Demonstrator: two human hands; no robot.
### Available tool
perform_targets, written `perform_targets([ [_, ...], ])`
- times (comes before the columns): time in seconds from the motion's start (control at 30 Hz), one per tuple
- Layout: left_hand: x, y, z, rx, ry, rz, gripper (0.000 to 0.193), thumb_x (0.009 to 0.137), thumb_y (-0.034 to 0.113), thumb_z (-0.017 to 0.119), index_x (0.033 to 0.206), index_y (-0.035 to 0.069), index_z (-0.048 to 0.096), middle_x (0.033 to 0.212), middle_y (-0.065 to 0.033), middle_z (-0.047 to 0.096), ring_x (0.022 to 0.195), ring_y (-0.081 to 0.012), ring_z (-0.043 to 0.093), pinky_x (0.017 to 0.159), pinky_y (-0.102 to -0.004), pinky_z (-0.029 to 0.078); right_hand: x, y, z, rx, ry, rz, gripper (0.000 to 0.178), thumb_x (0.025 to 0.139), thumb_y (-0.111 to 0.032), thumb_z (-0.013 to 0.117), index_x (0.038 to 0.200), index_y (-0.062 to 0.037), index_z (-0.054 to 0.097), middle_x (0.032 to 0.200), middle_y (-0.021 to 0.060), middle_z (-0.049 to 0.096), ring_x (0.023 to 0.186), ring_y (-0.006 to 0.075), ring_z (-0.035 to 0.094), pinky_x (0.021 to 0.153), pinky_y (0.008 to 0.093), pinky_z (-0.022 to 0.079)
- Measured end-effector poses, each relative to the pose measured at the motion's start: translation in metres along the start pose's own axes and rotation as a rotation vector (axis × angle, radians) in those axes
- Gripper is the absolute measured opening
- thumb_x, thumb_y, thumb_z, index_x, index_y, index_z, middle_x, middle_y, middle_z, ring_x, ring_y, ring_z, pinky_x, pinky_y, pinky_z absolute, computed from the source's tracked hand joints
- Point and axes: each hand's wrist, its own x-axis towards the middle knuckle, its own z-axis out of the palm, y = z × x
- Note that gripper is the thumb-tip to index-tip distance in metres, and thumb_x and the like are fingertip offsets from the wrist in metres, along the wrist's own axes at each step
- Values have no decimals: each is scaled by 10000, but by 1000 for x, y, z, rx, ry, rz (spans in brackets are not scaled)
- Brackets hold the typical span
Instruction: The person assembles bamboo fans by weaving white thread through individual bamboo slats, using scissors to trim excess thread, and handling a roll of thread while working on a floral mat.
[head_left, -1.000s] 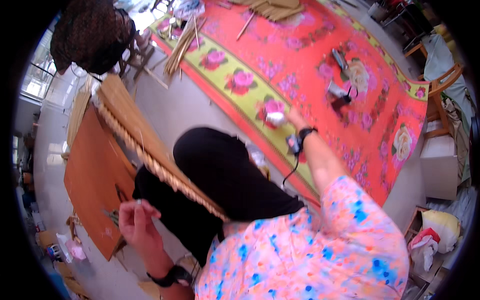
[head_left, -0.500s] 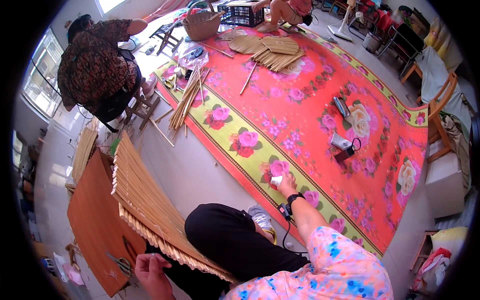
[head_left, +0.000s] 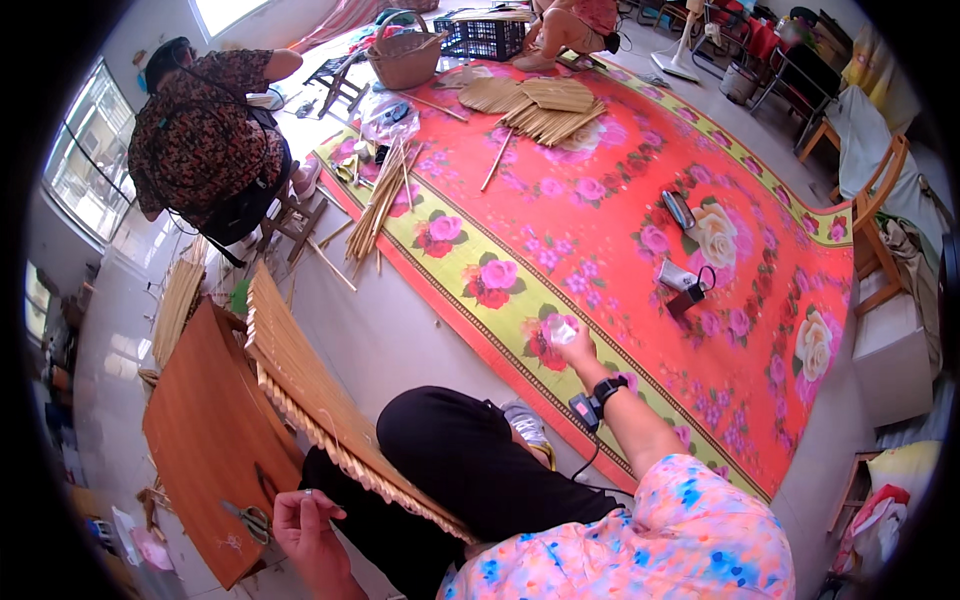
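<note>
The person wears a loose shirt [head_left: 620, 545] in pale pink and peach, blotched all over with bright blue, lilac and orange flecks; its short sleeve [head_left: 690, 500] carries the same pattern. The trousers [head_left: 450, 450] are plain black. One shoe [head_left: 524, 420] shows, grey and white with yellow along its edge. A black strap [head_left: 607, 388] rings the right wrist, with a small dark box [head_left: 584, 410] beside it and a thin black cable [head_left: 588, 466] curving below.
</note>
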Motion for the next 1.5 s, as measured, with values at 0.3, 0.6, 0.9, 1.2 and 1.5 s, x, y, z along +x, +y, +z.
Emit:
perform_targets([
  [0.3, -11, 28, 2, -112, -92, 133, 119, 921, 119, 555, 894, 9, 518, 778, -101, 578, 667, -140, 567, 603, -247, 496, -103, -146, -98, 1102, -667, 26, 466, 888, -416, 559, 1169, -44, 531, 1060, 134, 596, 924, 232, 592, 784, 392, 504],
  [0.6, -19, 60, 34, -134, -295, 308, 113, 943, 101, 508, 877, 9, 502, 750, -101, 560, 635, -151, 528, 588, -257, 451, -272, -235, -144, 1394, -1525, -135, 616, 912, -560, 403, 1233, -41, 484, 1047, 188, 581, 829, 251, 570, 774, 376, 460],
  [0.9, -22, 80, 66, -197, -451, 321, 64, 927, 36, 540, 930, -27, 531, 806, -57, 597, 707, -85, 568, 658, -208, 460, -330, -228, -124, 1218, -1767, -116, 708, 907, -595, 350, 1276, 3, 436, 1051, 232, 593, 838, 300, 595, 732, 386, 464],
  [1.2, -21, 75, 75, -70, -364, 346, 99, 907, 78, 591, 873, -10, 561, 724, -3, 578, 634, -41, 544, 558, -185, 439, -347, -219, -119, 1236, -1853, 78, 759, 896, -635, 320, 1296, 3, 413, 1049, 243, 589, 856, 316, 591, 759, 384, 446],
  [1.5, -26, 73, 73, -16, -378, 267, 107, 899, 83, 597, 841, -3, 572, 673, 14, 560, 608, -12, 492, 535, -177, 399, -352, -218, -117, 1250, -1876, 86, 703, 906, -619, 334, 1302, -43, 413, 1051, 184, 589, 907, 304, 586, 766, 388, 442],
])
